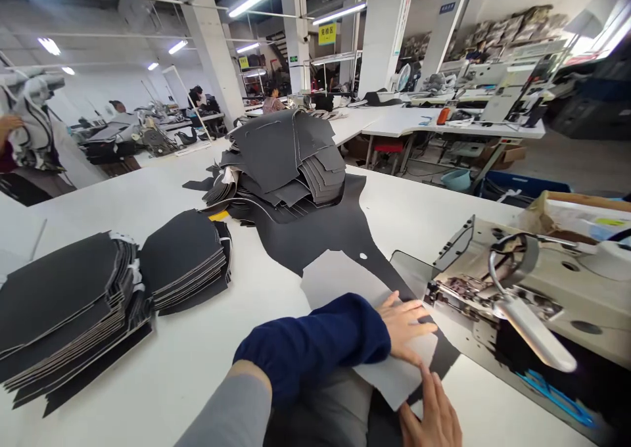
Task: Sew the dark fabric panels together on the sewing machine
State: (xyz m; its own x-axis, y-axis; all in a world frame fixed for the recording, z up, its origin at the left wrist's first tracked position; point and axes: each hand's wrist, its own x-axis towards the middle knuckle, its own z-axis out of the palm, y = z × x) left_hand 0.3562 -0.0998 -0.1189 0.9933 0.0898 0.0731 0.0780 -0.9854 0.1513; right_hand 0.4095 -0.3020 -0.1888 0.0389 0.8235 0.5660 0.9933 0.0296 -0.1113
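My left hand (407, 329) lies flat with its fingers spread on a light grey sheet piece (340, 279). That piece lies over a larger dark grey sheet (315, 236), whose dark edge shows beyond my fingertips. My right hand (434, 417) is at the near right edge of the light piece, at the bottom of the view. Its thumb is apart from its fingers, and the fingertips touch the edge close to my left thumb. A dark blue sleeve cover (315, 338) is on my left forearm and hides part of the light piece.
An industrial sewing machine (532, 276) stands right of my hands, with blue-handled scissors (557, 398) nearby. Beyond them are a pile of dark cut pieces (276, 151) and, leftward, two stacks: a large one (64, 289) and a smaller one (182, 256). Other people work farther off.
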